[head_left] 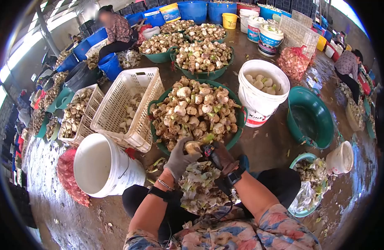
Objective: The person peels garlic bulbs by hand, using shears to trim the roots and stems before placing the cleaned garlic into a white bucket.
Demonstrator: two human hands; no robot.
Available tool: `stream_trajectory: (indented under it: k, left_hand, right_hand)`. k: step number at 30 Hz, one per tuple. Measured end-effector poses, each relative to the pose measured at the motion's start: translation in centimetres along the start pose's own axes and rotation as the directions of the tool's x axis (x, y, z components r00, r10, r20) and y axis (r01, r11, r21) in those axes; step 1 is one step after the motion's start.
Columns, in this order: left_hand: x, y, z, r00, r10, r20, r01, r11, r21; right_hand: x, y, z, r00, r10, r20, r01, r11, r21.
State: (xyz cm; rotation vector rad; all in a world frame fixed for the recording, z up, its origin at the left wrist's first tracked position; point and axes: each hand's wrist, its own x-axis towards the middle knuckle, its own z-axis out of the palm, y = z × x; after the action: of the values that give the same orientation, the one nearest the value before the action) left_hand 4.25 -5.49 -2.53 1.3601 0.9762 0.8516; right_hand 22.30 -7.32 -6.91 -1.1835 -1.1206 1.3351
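Observation:
My left hand (182, 157), in a grey glove, is closed around a garlic bulb (193, 147). Right beside it, my right hand (222, 157) in a dark glove has its fingers curled round a small dark tool (208, 150); its exact kind is hard to make out. Both hands are close together over the near edge of a green tub, where a heap of untrimmed garlic bulbs (196, 109) rises above the rim. Below my hands, a pile of papery garlic skins and leaves (203, 186) lies between my legs.
On the left stand an open white bucket (92, 166) and a cream plastic crate (148, 83) with some pale bulbs. To the right are a white bucket (262, 106) holding peeled bulbs and a green basin (298, 125). Other people sit working farther back.

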Motion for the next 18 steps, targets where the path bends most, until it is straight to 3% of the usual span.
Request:
stream_trajectory:
  k: [1, 2, 3, 5, 6, 8, 9, 10, 11, 12, 13, 14, 15, 17, 18]
  left_hand:
    - [-0.4, -0.3, -0.2, 0.994, -0.105, 0.023, 0.106, 0.927, -0.358]
    - [-0.8, -0.2, -0.1, 0.993, -0.120, 0.018, 0.108, 0.803, -0.585]
    - [-1.2, -0.2, -0.4, 0.993, -0.119, 0.015, 0.105, 0.806, -0.583]
    - [-1.8, -0.1, -1.2, 0.931, -0.110, 0.347, 0.340, 0.604, -0.721]
    - [-2.0, 0.4, -0.8, 0.933, -0.104, 0.344, 0.334, 0.606, -0.722]
    - [-3.3, 1.4, 0.8, 0.982, -0.130, 0.135, 0.185, 0.792, -0.582]
    - [-3.8, 1.5, 1.3, 0.992, -0.125, 0.029, 0.123, 0.867, -0.484]
    - [-3.3, -0.1, 0.7, 0.999, 0.034, -0.017, -0.037, 0.948, -0.317]
    - [-3.1, 0.0, 0.6, 0.999, 0.035, -0.016, -0.038, 0.949, -0.313]
    - [-2.9, 0.2, 0.5, 0.969, 0.060, -0.240, -0.066, 0.998, -0.015]
    - [-2.8, 0.3, 0.4, 0.888, 0.144, -0.436, -0.019, 0.960, 0.279]
    - [-2.9, 1.0, 0.5, 0.899, 0.120, -0.422, 0.022, 0.949, 0.316]
    - [-3.0, 1.4, 0.7, 0.897, 0.119, -0.425, 0.025, 0.948, 0.318]
    - [-3.1, 1.7, 1.1, 0.957, 0.176, -0.232, 0.017, 0.761, 0.649]
    - [-3.1, 1.5, 1.4, 0.956, 0.175, -0.234, 0.020, 0.759, 0.651]
  right_hand:
    - [-0.9, -1.3, 0.5, 0.999, 0.040, -0.033, -0.045, 0.986, -0.163]
    - [-1.5, -2.0, 0.8, 0.995, 0.075, -0.072, -0.094, 0.943, -0.320]
    - [-2.0, -2.0, 1.0, 0.995, 0.072, -0.069, -0.091, 0.944, -0.318]
    - [-3.0, -1.8, 1.3, 0.995, -0.063, -0.074, 0.033, 0.936, -0.352]
    - [-2.9, -0.9, 1.2, 0.995, -0.069, -0.070, 0.040, 0.934, -0.354]
    - [-2.2, 2.1, 0.3, 0.848, -0.530, -0.026, 0.475, 0.779, -0.409]
    - [-1.8, 2.8, 0.0, 0.849, -0.528, -0.027, 0.473, 0.781, -0.409]
    - [-1.2, 3.4, -0.4, 0.839, -0.544, 0.011, 0.514, 0.784, -0.349]
    - [-1.1, 3.1, -0.3, 0.824, -0.565, 0.046, 0.553, 0.784, -0.284]
    - [-1.5, 2.9, -0.2, 0.823, -0.567, 0.044, 0.555, 0.783, -0.280]
    - [-2.3, 2.9, -0.1, 0.931, -0.365, -0.007, 0.342, 0.880, -0.329]
    - [-3.2, 2.4, 0.1, 0.987, -0.145, -0.067, 0.111, 0.924, -0.366]
    - [-3.8, 1.3, 0.5, 0.988, -0.143, -0.064, 0.111, 0.925, -0.363]
    - [-4.2, -0.4, 1.1, 1.000, 0.019, -0.001, -0.019, 0.992, -0.122]
    - [-4.3, 0.2, 0.9, 1.000, 0.020, 0.000, -0.020, 0.993, -0.119]
